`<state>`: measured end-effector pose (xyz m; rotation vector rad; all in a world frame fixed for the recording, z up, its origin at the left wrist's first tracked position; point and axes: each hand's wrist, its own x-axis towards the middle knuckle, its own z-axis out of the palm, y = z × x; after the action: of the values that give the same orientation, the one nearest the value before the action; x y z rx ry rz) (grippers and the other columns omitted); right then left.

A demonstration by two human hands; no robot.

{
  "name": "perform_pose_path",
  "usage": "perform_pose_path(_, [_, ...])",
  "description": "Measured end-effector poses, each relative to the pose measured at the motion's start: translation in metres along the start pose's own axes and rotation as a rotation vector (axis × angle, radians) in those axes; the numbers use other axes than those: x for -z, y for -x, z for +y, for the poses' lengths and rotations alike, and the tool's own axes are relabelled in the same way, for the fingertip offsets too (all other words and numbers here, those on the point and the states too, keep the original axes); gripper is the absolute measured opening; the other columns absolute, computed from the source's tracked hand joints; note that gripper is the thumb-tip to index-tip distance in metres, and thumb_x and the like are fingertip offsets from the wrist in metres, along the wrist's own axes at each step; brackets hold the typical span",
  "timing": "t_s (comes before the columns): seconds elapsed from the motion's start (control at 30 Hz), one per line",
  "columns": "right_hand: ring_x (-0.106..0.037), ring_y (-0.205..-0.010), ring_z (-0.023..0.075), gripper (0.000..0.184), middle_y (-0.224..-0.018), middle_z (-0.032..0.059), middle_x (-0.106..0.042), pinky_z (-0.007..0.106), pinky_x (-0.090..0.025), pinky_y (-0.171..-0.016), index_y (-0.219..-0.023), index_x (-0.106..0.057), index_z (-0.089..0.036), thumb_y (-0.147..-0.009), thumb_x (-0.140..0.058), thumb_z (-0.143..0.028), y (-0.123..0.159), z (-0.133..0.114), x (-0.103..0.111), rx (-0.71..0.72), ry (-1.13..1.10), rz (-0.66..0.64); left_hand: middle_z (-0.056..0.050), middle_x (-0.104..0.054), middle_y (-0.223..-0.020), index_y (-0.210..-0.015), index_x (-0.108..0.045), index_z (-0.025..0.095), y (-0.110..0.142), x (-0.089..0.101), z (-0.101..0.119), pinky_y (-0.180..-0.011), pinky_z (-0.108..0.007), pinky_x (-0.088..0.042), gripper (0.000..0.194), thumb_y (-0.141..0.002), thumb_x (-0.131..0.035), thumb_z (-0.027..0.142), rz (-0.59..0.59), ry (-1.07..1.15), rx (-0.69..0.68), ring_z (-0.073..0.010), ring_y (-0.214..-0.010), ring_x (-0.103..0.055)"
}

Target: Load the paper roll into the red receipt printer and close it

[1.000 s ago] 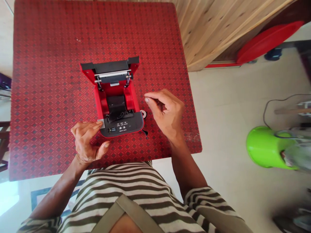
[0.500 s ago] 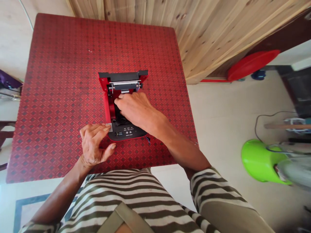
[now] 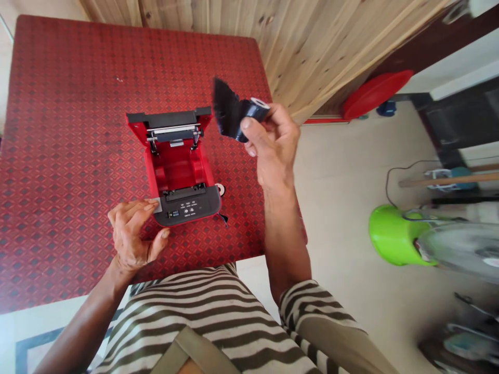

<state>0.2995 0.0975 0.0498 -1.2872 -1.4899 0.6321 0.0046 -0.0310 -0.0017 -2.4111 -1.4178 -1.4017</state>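
A small red-and-black label printer point(image 3: 179, 169) stands on the table with its lid raised, and its red inner bay is bare. My left hand point(image 3: 134, 231) rests at the printer's front left corner. Its fingertips touch a grey piece point(image 3: 157, 205) there, and the thumb is held apart. My right hand point(image 3: 275, 137) is raised to the right of the lid, with fingers and thumb closed on a black label roll point(image 3: 249, 117). The roll's white core end shows, and a loose black strip hangs off to the left, slightly blurred.
A red patterned cloth covers the table point(image 3: 70, 156). A white ring-shaped end point(image 3: 221, 189) and a dark cord point(image 3: 223, 219) show at the printer's right side. Wooden panelling point(image 3: 218, 18) borders the far edge. On the floor lies a green bucket point(image 3: 393, 234).
My right hand reached into the printer's bay, then lifted the black label roll out, up and to the right. My left hand stayed at the printer's corner. The camera view shifted a little.
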Motion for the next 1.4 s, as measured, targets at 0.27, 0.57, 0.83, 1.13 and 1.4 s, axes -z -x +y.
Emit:
perform_pose_path(0.27, [-0.066, -0.091, 0.02, 0.027, -0.099, 0.0025, -0.07, 0.04, -0.058, -0.088, -0.098, -0.063, -0.025, -0.092, -0.076, -0.048, 0.025, 0.05, -0.045, -0.063, 0.11, -0.183, -0.004, -0.075, -0.113, -0.14, -0.058, 0.03, -0.001, 0.0, 0.0, -0.091, -0.046, -0.056, 0.048, -0.096, -0.067, 0.046, 0.018, -0.002, -0.009, -0.0237, -0.103, -0.073])
perform_pose_path(0.57, [-0.069, -0.085, 0.0178, 0.029, -0.114, 0.0053, -0.075, 0.035, -0.059, -0.077, -0.117, -0.062, -0.025, -0.092, -0.074, -0.035, 0.033, 0.047, -0.021, -0.148, 0.078, -0.305, -0.008, -0.074, -0.115, -0.141, -0.061, 0.024, 0.004, 0.0, -0.005, -0.094, -0.047, -0.053, 0.051, -0.095, -0.069, 0.046, 0.0, 0.004, -0.026, -0.0262, -0.108, -0.072])
perform_pose_path(0.83, [-0.064, -0.071, 0.0146, 0.015, -0.085, -0.0005, -0.071, 0.03, -0.051, -0.067, -0.1, -0.074, -0.02, -0.086, -0.073, -0.018, 0.08, 0.015, 0.021, -0.267, 0.052, -0.439, -0.005, -0.076, -0.11, -0.138, -0.063, 0.028, 0.004, 0.002, -0.006, -0.092, -0.048, -0.054, 0.049, -0.094, -0.068, 0.051, -0.03, 0.012, 0.006, -0.0258, -0.103, -0.073])
perform_pose_path(1.13, [-0.073, -0.104, 0.0218, 0.028, -0.115, 0.0042, -0.078, 0.041, -0.056, -0.098, -0.112, -0.073, -0.024, -0.089, -0.065, -0.01, 0.09, -0.01, 0.019, -0.133, 0.09, -0.403, -0.005, -0.076, -0.111, -0.135, -0.063, 0.029, 0.004, 0.002, -0.006, -0.092, -0.049, -0.054, 0.048, -0.093, -0.071, 0.052, -0.038, 0.024, 0.023, -0.0262, -0.102, -0.073])
perform_pose_path(1.4, [-0.072, -0.115, 0.0253, 0.031, -0.124, 0.0076, -0.077, 0.043, -0.057, -0.103, -0.126, -0.068, -0.019, -0.096, -0.067, -0.012, 0.045, -0.086, 0.029, 0.279, 0.304, -0.54, -0.007, -0.075, -0.113, -0.146, -0.057, 0.025, -0.003, -0.004, 0.001, -0.093, -0.045, -0.054, 0.058, -0.094, -0.073, 0.045, 0.04, 0.065, -0.043, -0.0253, -0.103, -0.072])
